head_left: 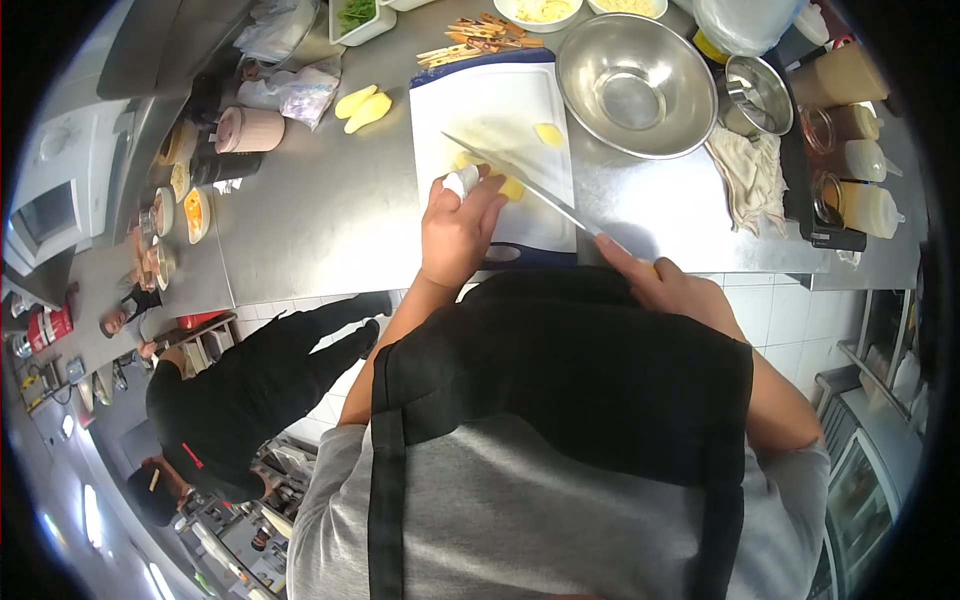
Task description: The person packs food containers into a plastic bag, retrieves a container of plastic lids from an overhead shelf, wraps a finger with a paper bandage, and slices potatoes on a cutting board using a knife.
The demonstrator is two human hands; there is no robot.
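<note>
My left hand (460, 226) is closed on a yellow piece of what looks like peeled potato (511, 188), pressing it to the white cutting board (450, 100). A white wrapping (462, 181) covers one of its fingers. In my right hand (660, 283) is the handle of a long knife (548, 196). Its blade slants across the board, right beside my left fingertips. A loose yellow slice (548, 134) lies on the board's upper right. More peeled yellow pieces (368, 112) rest on the steel counter left of the board.
A big steel bowl (637, 85) stands right of the board, near a crumpled cloth (748, 180) and a steel pot (757, 95). Wooden clothespins (480, 40) lie behind the board. Sauce bottles (868, 208) line the right. Another person (250, 390) in black stands at left.
</note>
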